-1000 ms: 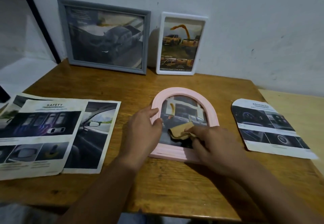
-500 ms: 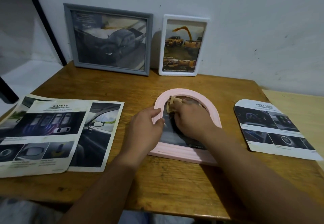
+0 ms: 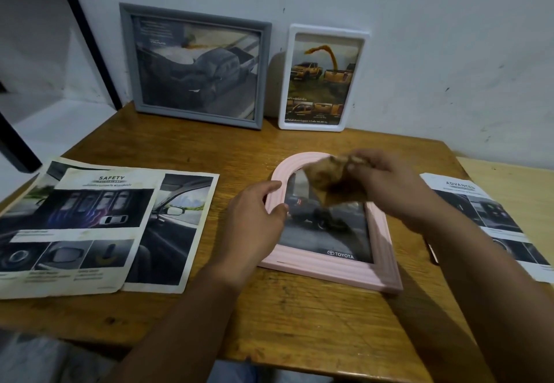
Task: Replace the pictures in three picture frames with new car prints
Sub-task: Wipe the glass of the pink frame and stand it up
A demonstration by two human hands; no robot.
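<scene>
Brown wooden table (image 3: 299, 316) against a scuffed white wall (image 3: 434, 52). Flat at centre: pink arched plastic picture frame (image 3: 329, 271), glass side up, showing a dark car print with a TOYOTA logo (image 3: 326, 232) near its bottom edge. Left hand (image 3: 254, 220) on the frame's left rail, thumb and forefinger curled round that rail and gripping it. Right hand (image 3: 386, 184) raised over the arch top, fingertips pinching a crumpled tan cloth (image 3: 332, 181); cloth hanging down over the upper part of the glass, blurred, contact with the glass impossible to tell.

Propped upright against the wall at the back: grey rectangular picture frame (image 3: 195, 66) with a dark pickup picture, and just beside it on the right a white rounded-corner picture frame (image 3: 323, 79) with yellow pickups.

Lying on the left of the table: overlapping worn brochure pages headed SAFETY (image 3: 99, 226), showing car interiors and mirrors. Lying on the right, partly under the right forearm: arch-cut print headed ADVANCED (image 3: 479, 202), well apart from the pink frame. Black metal post (image 3: 87, 37) slanting at upper left.
</scene>
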